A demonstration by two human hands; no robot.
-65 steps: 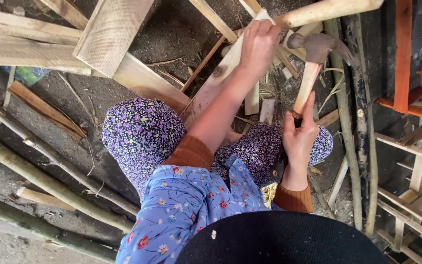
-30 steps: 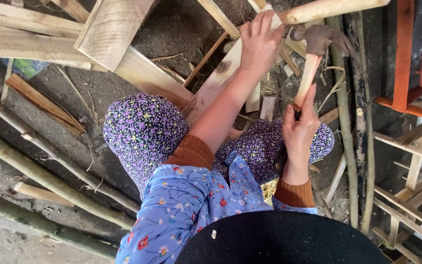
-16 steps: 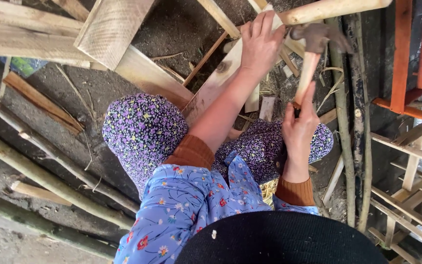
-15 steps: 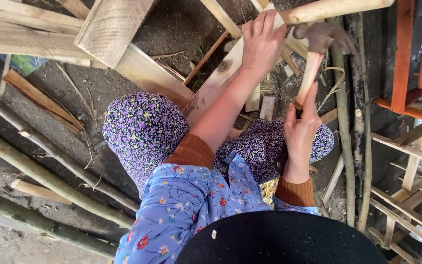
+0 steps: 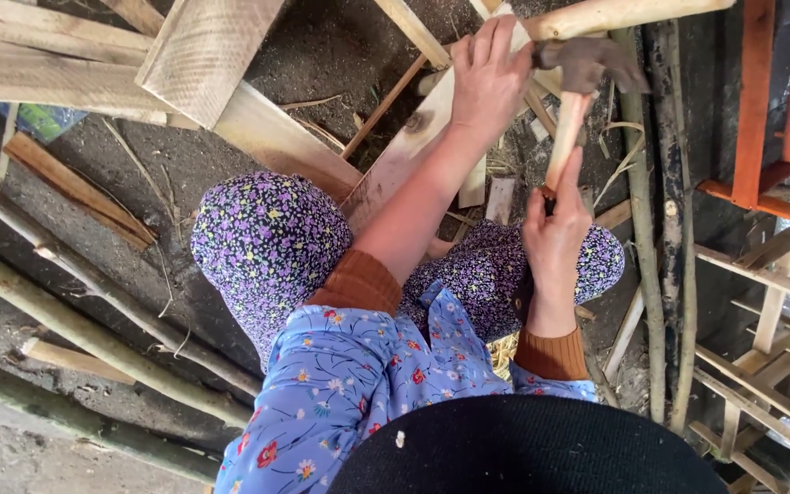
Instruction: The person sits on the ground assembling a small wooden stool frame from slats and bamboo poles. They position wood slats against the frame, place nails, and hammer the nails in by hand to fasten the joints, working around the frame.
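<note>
In the head view, a claw hammer [image 5: 571, 101] with a wooden handle is gripped by the right hand [image 5: 555, 236], the fingers closed around the lower end of the handle. The hammer head is held just beside the left hand [image 5: 486, 80]. This hand is pressed flat, fingers together, on a pale wooden plank [image 5: 404, 160] that slants over the dirt ground [image 5: 322, 55], above the knees in the purple flowered fabric [image 5: 267, 242].

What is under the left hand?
The left hand lies flat on a pale plank that slants over the dirt ground. The hand covers the plank's upper end, so any nail there cannot be seen.
</note>
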